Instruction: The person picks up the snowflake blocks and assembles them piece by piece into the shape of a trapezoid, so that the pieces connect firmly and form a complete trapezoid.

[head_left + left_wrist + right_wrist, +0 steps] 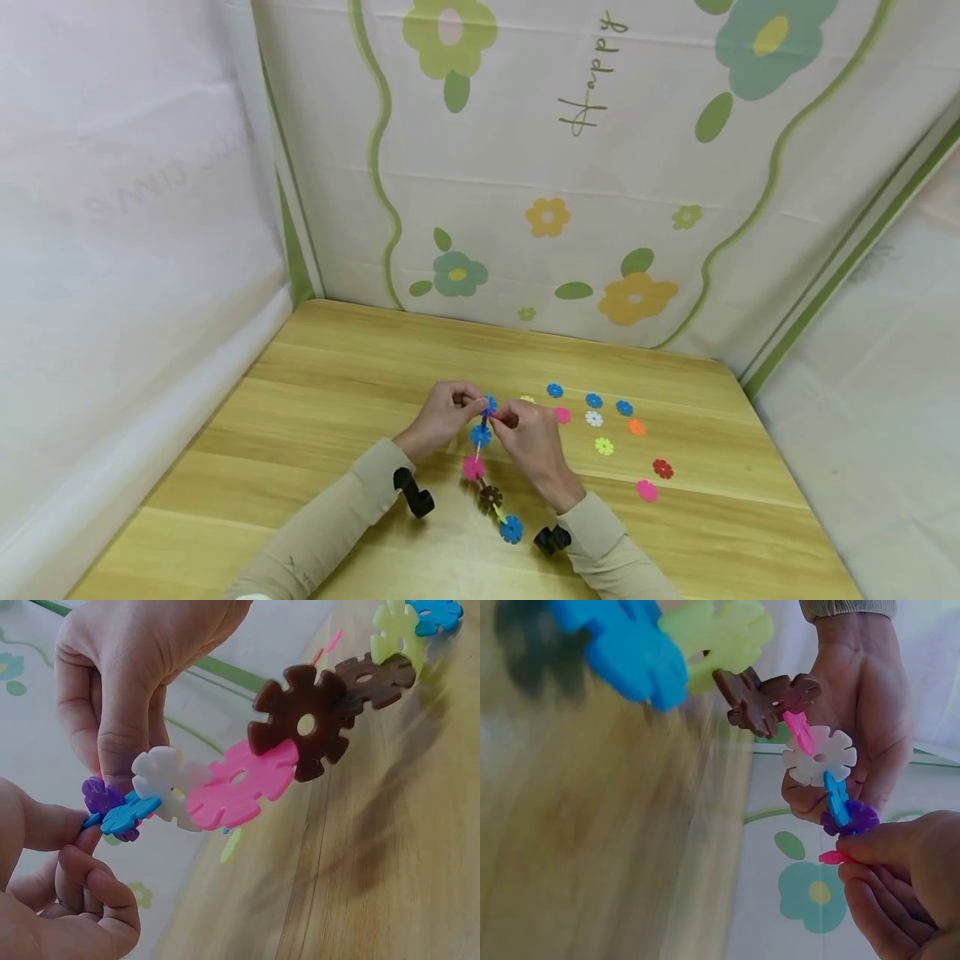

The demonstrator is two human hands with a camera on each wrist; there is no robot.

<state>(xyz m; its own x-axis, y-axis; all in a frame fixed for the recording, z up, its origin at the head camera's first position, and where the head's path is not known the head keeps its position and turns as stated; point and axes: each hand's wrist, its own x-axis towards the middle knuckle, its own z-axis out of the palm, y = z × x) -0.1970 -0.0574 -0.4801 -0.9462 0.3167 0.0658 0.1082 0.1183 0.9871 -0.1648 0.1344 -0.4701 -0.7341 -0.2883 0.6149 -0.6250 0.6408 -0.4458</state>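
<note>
A chain of slotted, flower-shaped plastic discs hangs between both hands, joined edge to edge. My left hand (447, 414) pinches a blue disc (490, 405) at its upper end. On the other side, my right hand (536, 439) holds a small pink disc (833, 857) between thumb and fingers, close against a purple disc (861, 816). Below these follow another blue disc (481, 436), a white disc (820, 756), a pink disc (473, 468), two brown discs (304, 724), a yellow-green disc (397, 631) and a blue disc (512, 529) at the low end. Fingers partly hide the top joint.
Loose discs lie on the wooden table (360, 350) right of the hands: several blue ones (594, 401), a white one (594, 419), an orange one (637, 427), a red one (662, 468), pink ones (647, 490) and yellow-green ones (604, 446). Patterned cloth walls (510, 150) surround the table.
</note>
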